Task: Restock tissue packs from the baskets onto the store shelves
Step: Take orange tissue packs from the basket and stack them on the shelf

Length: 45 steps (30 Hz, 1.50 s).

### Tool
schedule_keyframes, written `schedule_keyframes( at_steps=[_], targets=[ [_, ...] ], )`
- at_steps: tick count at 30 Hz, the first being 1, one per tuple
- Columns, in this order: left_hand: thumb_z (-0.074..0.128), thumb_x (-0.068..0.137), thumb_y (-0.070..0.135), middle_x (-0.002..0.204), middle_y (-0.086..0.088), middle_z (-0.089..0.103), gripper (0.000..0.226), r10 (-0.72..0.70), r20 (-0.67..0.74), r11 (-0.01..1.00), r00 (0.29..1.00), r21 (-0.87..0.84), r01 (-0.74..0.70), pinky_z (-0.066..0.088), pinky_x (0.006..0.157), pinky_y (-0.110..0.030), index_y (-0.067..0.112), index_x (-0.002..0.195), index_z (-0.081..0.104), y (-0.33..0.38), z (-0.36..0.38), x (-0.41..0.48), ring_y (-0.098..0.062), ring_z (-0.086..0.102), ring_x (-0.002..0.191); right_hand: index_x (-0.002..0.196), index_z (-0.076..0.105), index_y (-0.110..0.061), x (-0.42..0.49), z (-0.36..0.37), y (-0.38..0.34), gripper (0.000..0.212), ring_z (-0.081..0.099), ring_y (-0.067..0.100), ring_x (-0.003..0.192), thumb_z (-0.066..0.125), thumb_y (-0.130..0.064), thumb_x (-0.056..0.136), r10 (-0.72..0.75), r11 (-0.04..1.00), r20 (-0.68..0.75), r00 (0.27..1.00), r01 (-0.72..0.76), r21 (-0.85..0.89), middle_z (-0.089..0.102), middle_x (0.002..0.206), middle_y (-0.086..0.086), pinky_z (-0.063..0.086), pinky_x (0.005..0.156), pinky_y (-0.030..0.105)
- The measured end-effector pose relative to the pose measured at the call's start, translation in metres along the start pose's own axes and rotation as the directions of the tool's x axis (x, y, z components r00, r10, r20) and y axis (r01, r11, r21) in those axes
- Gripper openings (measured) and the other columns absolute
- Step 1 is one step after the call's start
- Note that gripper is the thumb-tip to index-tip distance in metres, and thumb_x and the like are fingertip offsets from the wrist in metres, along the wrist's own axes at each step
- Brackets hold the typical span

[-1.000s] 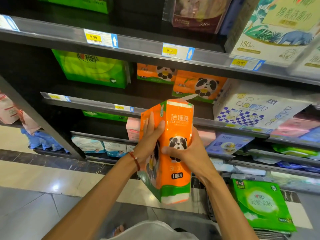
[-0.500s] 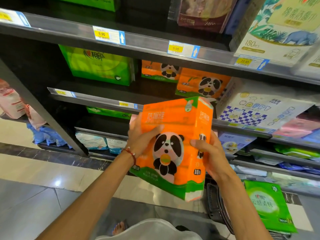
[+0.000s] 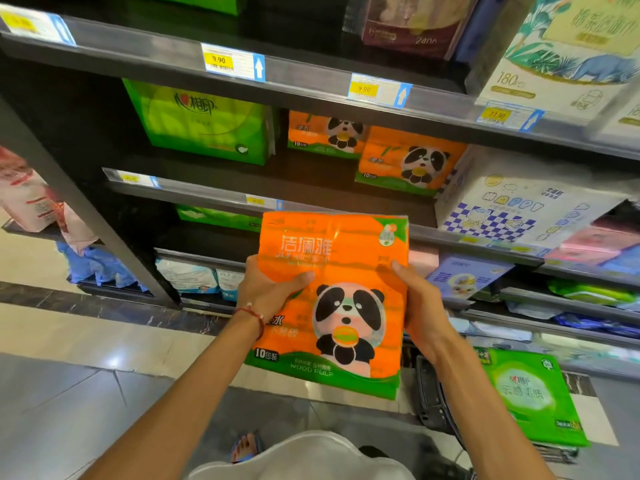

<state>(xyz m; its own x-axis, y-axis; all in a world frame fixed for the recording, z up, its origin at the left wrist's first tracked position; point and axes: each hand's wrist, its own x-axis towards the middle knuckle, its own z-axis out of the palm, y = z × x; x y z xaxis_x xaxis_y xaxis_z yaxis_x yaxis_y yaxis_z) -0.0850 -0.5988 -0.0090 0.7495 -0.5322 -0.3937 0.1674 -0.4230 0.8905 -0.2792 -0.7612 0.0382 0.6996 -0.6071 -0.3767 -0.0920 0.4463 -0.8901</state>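
Observation:
I hold an orange tissue pack (image 3: 346,258) with a panda print in front of the shelves, its broad face towards me. My left hand (image 3: 266,292) grips its left edge, thumb across the front. My right hand (image 3: 420,306) grips its right edge. Two matching orange panda packs (image 3: 408,161) stand on the shelf (image 3: 194,194) just above, beside a green tissue pack (image 3: 204,123). A dark basket (image 3: 429,396) sits on the floor at lower right with a green pack (image 3: 530,393) on it.
Price rails (image 3: 311,88) run along each shelf front. A white checked pack (image 3: 519,209) and a large white box (image 3: 561,57) fill the right side. Lower shelves hold small packs (image 3: 194,277). A dark upright post (image 3: 86,209) stands on the left above tiled floor (image 3: 69,386).
The pack has turned from edge-on to face-on and risen towards the shelf. Both hands shifted to its side edges.

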Motion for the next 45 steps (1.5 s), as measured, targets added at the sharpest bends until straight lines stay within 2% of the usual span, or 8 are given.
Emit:
schedule_keyframes(
  at_steps=[5,11,17,22,29,34,38,45],
  targets=[
    [0.094,0.066,0.041,0.110,0.008,0.062,0.086,-0.027,0.036,0.998,0.999,-0.058,0.029,0.052,0.094,-0.045,0.024,0.130,0.038,-0.003,-0.011,-0.015,-0.018,0.063,0.104,0.140,0.060,-0.020,-0.013,0.018,0.019,0.048,0.075,0.038,0.112,0.054,-0.046,0.100,0.084,0.989,-0.071,0.994,-0.074,0.125,0.076,0.126,0.015,0.066,0.082,0.049],
    [0.084,0.049,0.082,0.120,0.002,0.071,0.114,-0.134,0.118,0.974,0.984,-0.170,0.153,0.049,0.103,-0.054,0.024,0.140,0.047,-0.018,-0.040,-0.019,-0.026,0.068,0.110,0.133,0.063,-0.023,-0.030,0.036,0.040,0.041,0.078,0.033,0.105,0.048,-0.048,0.104,0.094,0.993,-0.101,0.990,-0.086,0.084,0.079,0.120,0.011,0.063,0.083,0.048],
    [0.056,0.074,0.074,0.083,0.008,0.076,0.048,-0.132,0.224,0.971,0.966,-0.165,0.171,0.053,0.088,-0.045,0.032,0.096,0.068,-0.027,-0.065,-0.027,-0.020,0.071,0.090,0.133,0.067,-0.027,-0.044,0.047,0.067,0.066,0.075,0.031,0.114,0.053,-0.075,0.090,0.103,0.992,-0.172,0.980,-0.114,-0.055,0.079,0.121,0.006,0.054,0.102,0.057],
    [0.054,0.077,0.085,0.101,-0.006,0.074,0.063,-0.240,0.278,0.959,0.930,-0.079,0.271,0.052,0.078,-0.041,0.031,0.109,0.064,-0.040,-0.086,-0.026,-0.027,0.069,0.095,0.136,0.069,-0.025,-0.051,0.056,0.092,0.074,0.076,0.029,0.112,0.065,-0.075,0.082,0.154,0.981,-0.189,0.970,-0.173,-0.091,0.079,0.120,0.007,0.051,0.108,0.056],
    [0.076,0.059,0.081,0.104,-0.012,0.078,0.105,-0.326,0.214,0.918,0.921,-0.161,0.362,0.063,0.061,-0.038,0.017,0.139,0.055,-0.053,-0.089,-0.030,-0.025,0.078,0.081,0.131,0.068,-0.019,-0.044,0.069,0.103,0.072,0.079,0.027,0.092,0.079,-0.067,0.077,0.141,0.974,-0.373,0.917,-0.196,-0.113,0.081,0.107,0.008,0.059,0.069,0.034],
    [0.071,0.061,0.069,0.097,-0.011,0.077,0.085,-0.156,0.080,0.945,0.984,-0.277,0.173,0.061,0.087,-0.050,0.014,0.125,0.059,-0.044,-0.082,-0.025,-0.026,0.076,0.087,0.126,0.063,-0.015,-0.040,0.081,0.093,0.043,0.078,0.023,0.088,0.074,-0.042,0.094,-0.016,0.996,-0.454,0.891,-0.025,-0.083,0.079,0.106,0.010,0.059,0.069,0.031],
    [0.067,0.092,0.044,0.092,-0.008,0.070,0.034,-0.027,-0.020,0.936,0.999,-0.351,0.019,0.056,0.065,-0.035,0.020,0.105,0.048,-0.032,-0.077,-0.024,-0.019,0.072,0.076,0.148,0.050,-0.023,-0.037,0.097,0.077,0.087,0.065,0.024,0.123,0.076,-0.068,0.079,-0.160,0.986,-0.483,0.861,0.113,-0.125,0.066,0.139,0.002,0.052,0.105,0.049],
    [0.066,0.096,0.030,0.093,-0.006,0.064,0.022,0.203,-0.072,0.871,0.977,-0.442,-0.214,0.057,0.058,-0.033,0.019,0.101,0.046,0.011,-0.083,0.001,-0.011,0.072,0.068,0.114,0.058,-0.028,-0.009,0.105,0.042,0.018,0.077,0.009,0.074,0.068,-0.033,0.099,-0.286,0.957,-0.506,0.813,0.272,-0.105,0.075,0.105,0.004,0.058,0.056,0.023]
  ],
)
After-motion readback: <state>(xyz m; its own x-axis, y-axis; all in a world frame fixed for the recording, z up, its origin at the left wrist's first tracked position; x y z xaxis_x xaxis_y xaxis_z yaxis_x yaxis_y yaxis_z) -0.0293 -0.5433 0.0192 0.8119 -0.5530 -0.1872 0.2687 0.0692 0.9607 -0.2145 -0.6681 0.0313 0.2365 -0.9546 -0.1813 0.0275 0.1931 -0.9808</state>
